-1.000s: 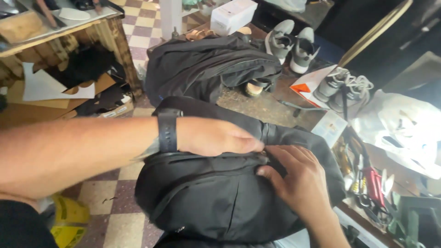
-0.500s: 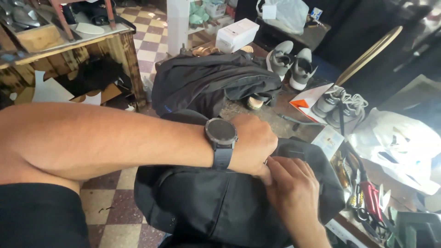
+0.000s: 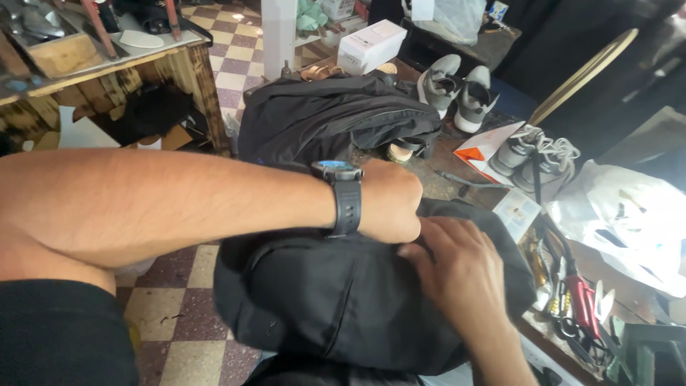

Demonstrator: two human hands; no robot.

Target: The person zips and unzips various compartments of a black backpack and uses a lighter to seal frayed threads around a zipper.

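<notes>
- Black bag [image 3: 336,300] lies at the workbench edge, long axis running left-right.
- Left hand [image 3: 389,200] fisted on its top fabric; right hand [image 3: 457,275] pressed flat, fingers slightly curled.
- Two black bags counted; second bag [image 3: 329,118] behind; two sneaker pairs.

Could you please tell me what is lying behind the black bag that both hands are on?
Behind the black bag under the left hand and right hand lies a second black backpack, with grey shoes and a white box beyond. The bench beneath is covered.
</notes>
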